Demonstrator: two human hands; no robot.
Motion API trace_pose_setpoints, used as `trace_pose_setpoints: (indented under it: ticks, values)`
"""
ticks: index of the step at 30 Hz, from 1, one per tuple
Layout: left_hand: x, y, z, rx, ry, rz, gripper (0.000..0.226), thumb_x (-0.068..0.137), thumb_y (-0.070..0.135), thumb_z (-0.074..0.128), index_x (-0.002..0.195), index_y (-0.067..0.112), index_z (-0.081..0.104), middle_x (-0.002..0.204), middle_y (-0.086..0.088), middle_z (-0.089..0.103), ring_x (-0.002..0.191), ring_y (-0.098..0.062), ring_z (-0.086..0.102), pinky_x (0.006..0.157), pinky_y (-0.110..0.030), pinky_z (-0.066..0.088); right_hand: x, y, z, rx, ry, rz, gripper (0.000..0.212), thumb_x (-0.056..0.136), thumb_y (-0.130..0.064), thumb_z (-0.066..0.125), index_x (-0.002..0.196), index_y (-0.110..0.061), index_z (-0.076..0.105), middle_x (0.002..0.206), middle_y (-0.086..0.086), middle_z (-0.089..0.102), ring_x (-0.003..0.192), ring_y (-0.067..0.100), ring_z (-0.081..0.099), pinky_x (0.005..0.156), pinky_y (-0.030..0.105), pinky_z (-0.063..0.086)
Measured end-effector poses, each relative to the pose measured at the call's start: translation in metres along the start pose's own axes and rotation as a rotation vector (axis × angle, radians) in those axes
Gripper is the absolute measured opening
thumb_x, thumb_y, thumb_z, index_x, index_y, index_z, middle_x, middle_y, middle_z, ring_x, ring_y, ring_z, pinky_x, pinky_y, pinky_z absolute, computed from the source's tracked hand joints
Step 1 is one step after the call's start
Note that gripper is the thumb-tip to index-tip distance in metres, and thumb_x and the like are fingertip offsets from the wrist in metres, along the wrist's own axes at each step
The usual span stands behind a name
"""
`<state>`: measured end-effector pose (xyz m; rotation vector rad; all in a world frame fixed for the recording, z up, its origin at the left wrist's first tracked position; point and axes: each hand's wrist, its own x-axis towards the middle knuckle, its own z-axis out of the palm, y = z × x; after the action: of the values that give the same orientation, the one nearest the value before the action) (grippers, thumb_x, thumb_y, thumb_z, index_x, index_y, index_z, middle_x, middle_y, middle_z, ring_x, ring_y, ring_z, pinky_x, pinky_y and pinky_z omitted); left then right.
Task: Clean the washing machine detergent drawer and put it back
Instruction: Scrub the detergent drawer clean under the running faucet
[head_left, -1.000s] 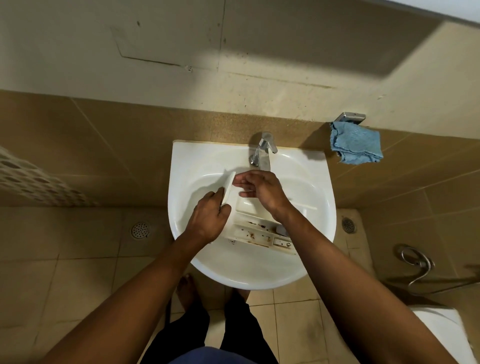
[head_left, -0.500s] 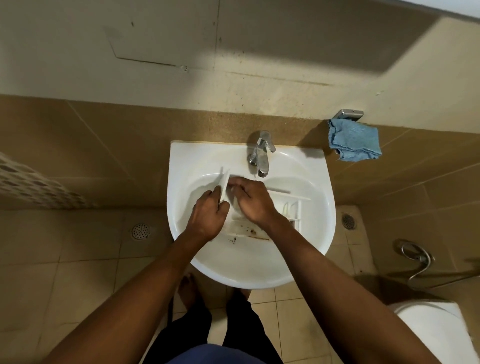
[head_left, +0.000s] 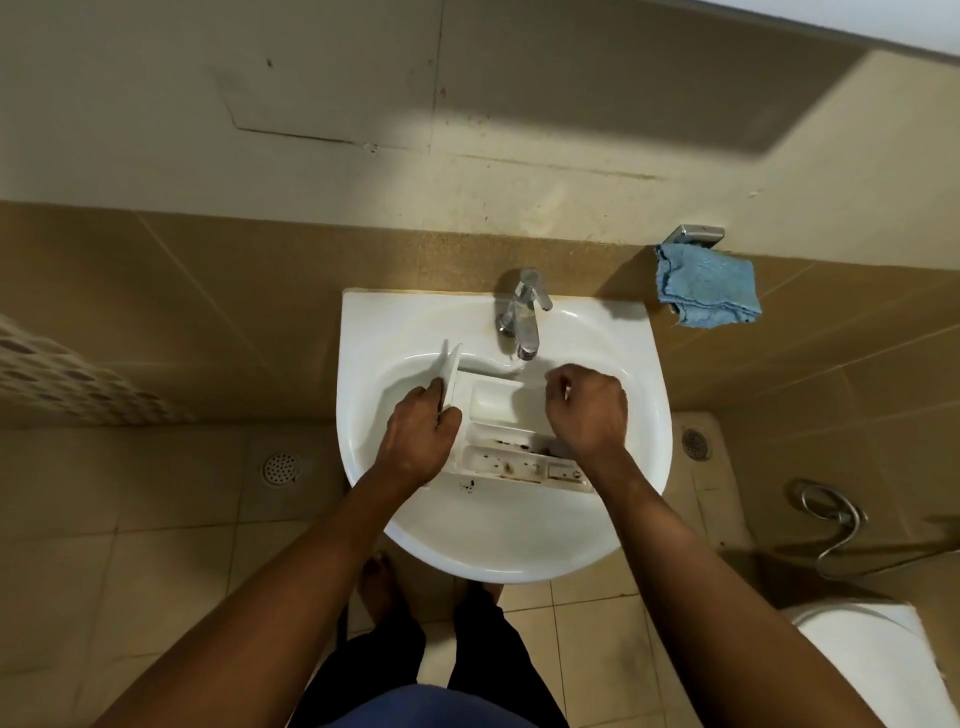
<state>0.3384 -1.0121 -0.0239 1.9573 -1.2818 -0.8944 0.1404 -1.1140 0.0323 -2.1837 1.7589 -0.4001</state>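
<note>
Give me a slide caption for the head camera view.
Left hand grips the stained detergent drawer in the white sink by the tap, right hand curled above it.

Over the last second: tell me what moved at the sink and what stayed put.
The right grip moved right, from beside the left grip to the drawer's right end, fingers curled, uncovering its middle. The left grip still holds the drawer's left end; the drawer stays in the sink, and the blue cloth hangs as before.
</note>
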Motion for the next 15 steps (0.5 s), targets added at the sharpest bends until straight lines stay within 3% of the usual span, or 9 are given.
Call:
trace_pose_setpoints:
  ticks: [2, 4, 6, 10, 12, 15]
  values:
    - [0.0, -0.003, -0.002, -0.006, 0.016, 0.006, 0.042, 0.102, 0.031, 0.042, 0.134, 0.01, 0.06, 0.1, -0.008, 0.065, 0.087, -0.019, 0.057, 0.079, -0.033, 0.047, 0.023, -0.021, 0.011, 0.346, 0.054, 0.281, 0.024, 0.09, -0.02, 0.06, 0.077, -0.015, 0.08, 0.079, 0.005, 0.078, 0.081, 0.026, 0.073, 0.079, 0.029, 0.054]
    - [-0.001, -0.002, -0.005, -0.003, 0.028, 0.033, 0.035, 0.104, 0.021, 0.046, 0.134, 0.011, 0.061, 0.095, -0.003, 0.061, 0.083, -0.017, 0.054, 0.078, -0.032, 0.045, 0.048, -0.033, 0.017, 0.799, 0.018, 0.655, 0.025, 0.083, -0.013, 0.059, 0.063, -0.01, 0.074, 0.074, 0.012, 0.077, 0.079, 0.034, 0.075, 0.084, 0.045, 0.062]
    - [-0.002, -0.002, -0.004, 0.004, 0.031, 0.045, 0.035, 0.104, 0.019, 0.047, 0.135, 0.011, 0.06, 0.097, -0.003, 0.062, 0.085, -0.016, 0.054, 0.079, -0.031, 0.046, 0.064, -0.034, 0.017, 1.194, -0.092, 0.886, 0.02, 0.086, -0.005, 0.052, 0.083, 0.003, 0.07, 0.092, 0.026, 0.076, 0.081, 0.042, 0.075, 0.08, 0.05, 0.064]
    - [0.0, -0.002, 0.0, 0.012, 0.019, 0.029, 0.043, 0.102, 0.031, 0.043, 0.137, 0.012, 0.058, 0.108, -0.008, 0.066, 0.092, -0.017, 0.056, 0.082, -0.03, 0.045, 0.076, -0.023, 0.014, 1.655, -0.343, 0.956, 0.039, 0.104, -0.015, 0.037, 0.124, 0.013, 0.053, 0.113, 0.033, 0.066, 0.101, 0.046, 0.067, 0.078, 0.058, 0.063]
    - [-0.001, -0.002, 0.001, 0.013, 0.014, 0.027, 0.052, 0.097, 0.039, 0.038, 0.137, 0.012, 0.058, 0.107, -0.007, 0.065, 0.092, -0.017, 0.056, 0.082, -0.031, 0.048, 0.078, -0.022, 0.014, 1.696, -0.411, 0.958, 0.039, 0.107, -0.014, 0.033, 0.125, 0.013, 0.054, 0.109, 0.033, 0.069, 0.099, 0.045, 0.069, 0.075, 0.057, 0.063]
    - [-0.002, -0.001, 0.002, 0.012, 0.011, 0.023, 0.058, 0.095, 0.044, 0.036, 0.137, 0.012, 0.058, 0.108, -0.008, 0.066, 0.095, -0.019, 0.059, 0.086, -0.038, 0.052, 0.08, -0.027, 0.011, 1.578, -0.489, 0.952, 0.037, 0.106, -0.009, 0.03, 0.116, 0.013, 0.057, 0.088, 0.027, 0.073, 0.078, 0.037, 0.073, 0.062, 0.048, 0.065]
